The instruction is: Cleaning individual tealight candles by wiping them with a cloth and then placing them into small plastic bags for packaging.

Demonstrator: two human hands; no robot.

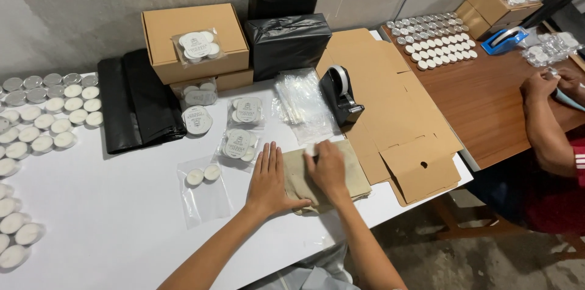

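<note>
My left hand (267, 180) lies flat, fingers spread, on the left edge of a beige folded cloth or paper stack (350, 171) at the front of the white table (122, 229). My right hand (328, 168) rests on the same stack, fingers curled at its top edge near a small white piece. Just left of my left hand lies a clear plastic bag holding two white tealight candles (203, 175). Sealed packs of tealights (241, 144) sit behind it.
Rows of loose tealights (49, 116) line the left side. Brown boxes (195, 43), black wrapped parcels (286, 40), a black tape dispenser (341, 98), clear bags (301, 104) and flat cardboard (390, 113) stand behind. Another person's hands (548, 86) work at a wooden table (487, 107) on the right.
</note>
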